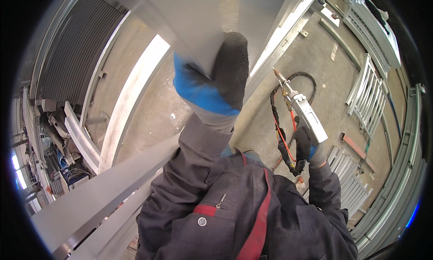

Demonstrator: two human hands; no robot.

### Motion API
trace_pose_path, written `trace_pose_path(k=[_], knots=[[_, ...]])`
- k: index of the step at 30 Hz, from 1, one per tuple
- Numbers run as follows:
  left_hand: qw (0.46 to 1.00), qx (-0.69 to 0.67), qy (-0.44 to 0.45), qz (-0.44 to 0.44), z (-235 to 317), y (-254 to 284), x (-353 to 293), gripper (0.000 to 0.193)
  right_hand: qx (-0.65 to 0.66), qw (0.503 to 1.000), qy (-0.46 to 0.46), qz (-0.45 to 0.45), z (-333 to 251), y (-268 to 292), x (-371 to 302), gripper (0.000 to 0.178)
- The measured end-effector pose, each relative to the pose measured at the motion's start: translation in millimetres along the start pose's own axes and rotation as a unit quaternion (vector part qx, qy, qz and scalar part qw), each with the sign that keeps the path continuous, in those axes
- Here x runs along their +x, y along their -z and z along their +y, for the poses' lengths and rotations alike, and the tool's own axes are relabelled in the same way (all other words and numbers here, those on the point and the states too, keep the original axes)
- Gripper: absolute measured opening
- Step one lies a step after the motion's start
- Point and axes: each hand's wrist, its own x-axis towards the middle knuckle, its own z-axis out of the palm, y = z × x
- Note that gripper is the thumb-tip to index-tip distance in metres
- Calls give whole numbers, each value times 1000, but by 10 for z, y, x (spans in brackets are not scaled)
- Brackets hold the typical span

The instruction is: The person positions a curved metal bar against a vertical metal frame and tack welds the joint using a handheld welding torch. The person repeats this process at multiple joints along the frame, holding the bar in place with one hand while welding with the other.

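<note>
My left hand (214, 75), in a blue and black work glove, is raised close in the upper middle. Its fingers and thumb close round the edge of a grey metal profile (191, 23), blurred and reaching past the top of the view. Lower on the right, my right hand (306, 145) wears a similar glove and grips a handheld welding torch (304, 111) with a white body. The torch's copper-coloured tip points up and left, apart from the metal. A black-sleeved cable (274, 107) and an orange hose (285, 140) loop beside it.
Long metal beams (131, 102) cross on the left, with a wide flat bar (103, 181) beside my left arm. Dark ribbed panels (81, 48) stand at the far left. Slatted metal frames (367, 95) and long rails (392, 192) lie along the right over the concrete floor (329, 79).
</note>
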Motion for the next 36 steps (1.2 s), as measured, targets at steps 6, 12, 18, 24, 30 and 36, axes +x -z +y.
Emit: trace_pose_path(k=[6, 12, 18, 24, 30, 36], knots=[[998, -18, 66, -1, 142, -58, 19, 27, 10, 996, -74, -41, -41, -108, -56, 34], [992, -72, 106, 10, 240, -95, 32, 26, -175, 977, 112, -45, -95, -262, -164, 33], [999, -31, 33, 20, 206, -101, 69, 35, -161, 983, 54, -72, -192, -307, -195, 28], [999, -21, 45, 8, 254, -77, 25, 34, -251, 962, 68, -85, -275, -406, -80, 36], [999, -19, 46, 2, 251, -86, 17, 33, -270, 957, 71, -81, -516, -448, -23, 37], [1000, -14, 27, 4, 229, -54, 42, 33, -298, 949, 58, -90, -569, -483, 26, 37]])
